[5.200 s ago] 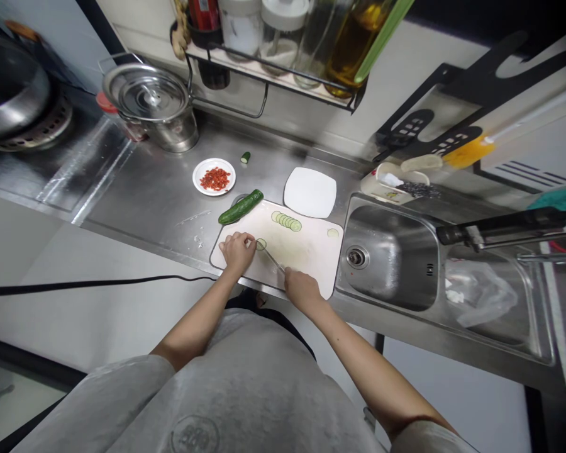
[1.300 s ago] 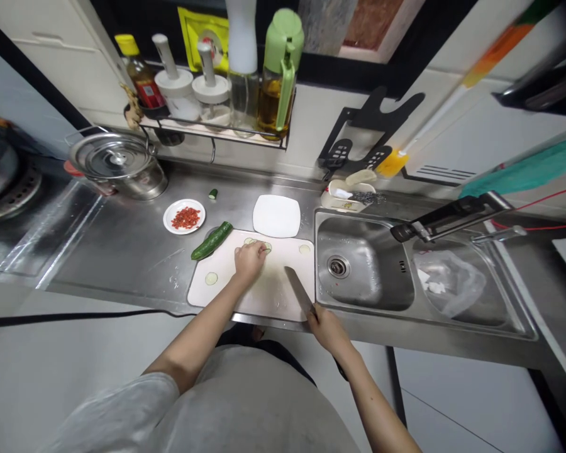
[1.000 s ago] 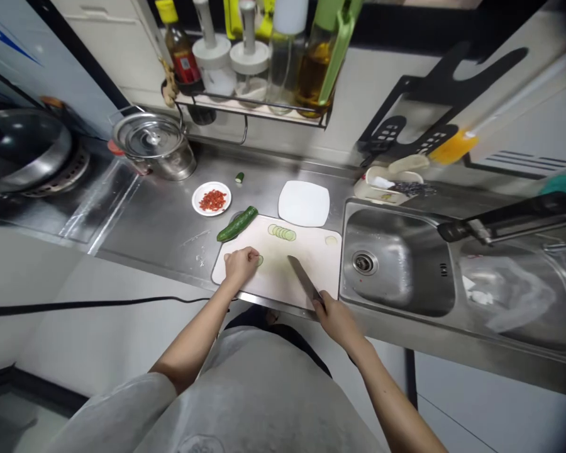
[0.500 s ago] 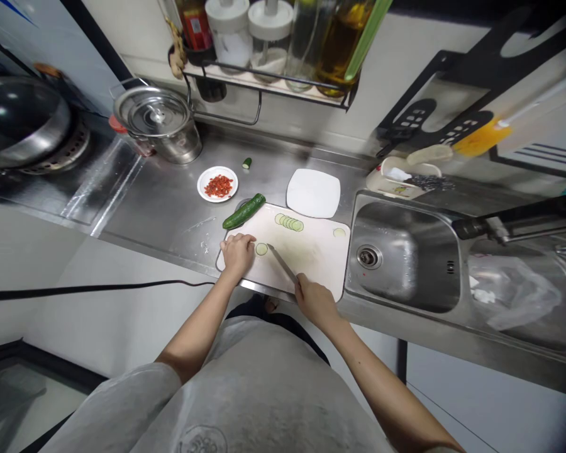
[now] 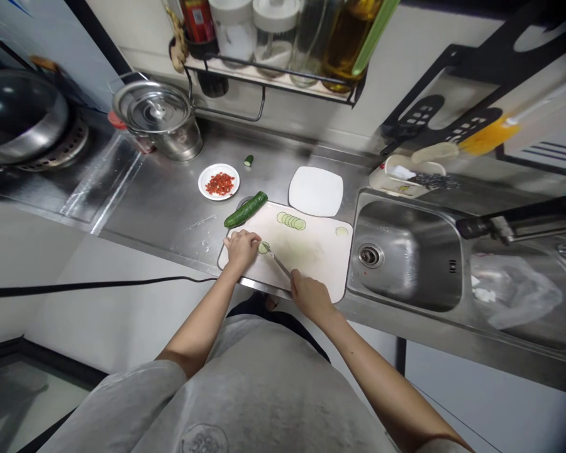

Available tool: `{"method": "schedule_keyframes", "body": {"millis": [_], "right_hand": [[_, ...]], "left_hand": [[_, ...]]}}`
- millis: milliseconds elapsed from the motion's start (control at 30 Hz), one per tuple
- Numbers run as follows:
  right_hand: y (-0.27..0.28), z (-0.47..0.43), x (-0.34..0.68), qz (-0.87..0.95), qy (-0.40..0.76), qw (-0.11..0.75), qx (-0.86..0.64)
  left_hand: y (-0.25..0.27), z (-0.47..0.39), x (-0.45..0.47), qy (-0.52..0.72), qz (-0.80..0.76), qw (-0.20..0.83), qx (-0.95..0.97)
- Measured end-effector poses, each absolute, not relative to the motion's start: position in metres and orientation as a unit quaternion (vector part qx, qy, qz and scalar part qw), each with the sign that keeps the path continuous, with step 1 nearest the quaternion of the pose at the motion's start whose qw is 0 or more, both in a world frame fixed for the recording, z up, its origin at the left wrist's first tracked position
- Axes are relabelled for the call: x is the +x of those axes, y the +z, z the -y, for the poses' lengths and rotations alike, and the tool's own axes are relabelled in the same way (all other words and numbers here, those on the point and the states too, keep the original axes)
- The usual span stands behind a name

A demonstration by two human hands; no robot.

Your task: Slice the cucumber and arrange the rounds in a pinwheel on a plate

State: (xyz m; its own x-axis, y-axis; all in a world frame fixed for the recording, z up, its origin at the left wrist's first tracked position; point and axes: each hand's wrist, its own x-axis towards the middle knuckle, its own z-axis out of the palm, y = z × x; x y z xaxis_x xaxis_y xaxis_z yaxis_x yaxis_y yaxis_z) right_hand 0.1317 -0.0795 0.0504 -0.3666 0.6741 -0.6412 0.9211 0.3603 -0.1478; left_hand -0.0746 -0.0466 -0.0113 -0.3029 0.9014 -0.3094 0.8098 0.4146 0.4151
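My right hand (image 5: 314,294) is wrapped round the handle of a knife (image 5: 279,265), its blade slanting up and left across the board. The knife's tip is at a round cucumber slice (image 5: 264,248). My left hand (image 5: 242,248) lies on the left part of the white cutting board (image 5: 325,277), fingers curled, fingertips at the slice's edge. A whole-looking green cucumber (image 5: 246,210) lies across the board's upper left corner. A row of overlapping cucumber slices (image 5: 291,221) rests near the far edge, and a pale slice (image 5: 341,231) sits at the right.
Behind the board are a white plate (image 5: 316,191), a small dish (image 5: 201,182) of chopped red pieces and a cucumber end (image 5: 248,160). A sink (image 5: 408,251) adjoins on the right. A lidded steel pot (image 5: 179,138) and a wok (image 5: 23,119) stand left, under a spice shelf (image 5: 273,78).
The knife tip has moved left onto the cucumber slice, and my left fingertips have come to its edge. The view has shifted slightly.
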Motion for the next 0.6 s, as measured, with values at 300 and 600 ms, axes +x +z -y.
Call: {"method": "schedule_keyframes", "body": {"millis": [300,600], "right_hand": [[0.0511,0.0775,0.1262,-0.784,-0.258,0.251,0.506],[0.0465,0.0769,0.125,-0.787,-0.256,0.25,0.502]], "left_hand": [[-0.0101,0.0455,-0.075,0.09,-0.8,0.251,0.538],[-0.0124,0.0451,-0.0737,0.091,-0.803,0.248,0.534]]}}
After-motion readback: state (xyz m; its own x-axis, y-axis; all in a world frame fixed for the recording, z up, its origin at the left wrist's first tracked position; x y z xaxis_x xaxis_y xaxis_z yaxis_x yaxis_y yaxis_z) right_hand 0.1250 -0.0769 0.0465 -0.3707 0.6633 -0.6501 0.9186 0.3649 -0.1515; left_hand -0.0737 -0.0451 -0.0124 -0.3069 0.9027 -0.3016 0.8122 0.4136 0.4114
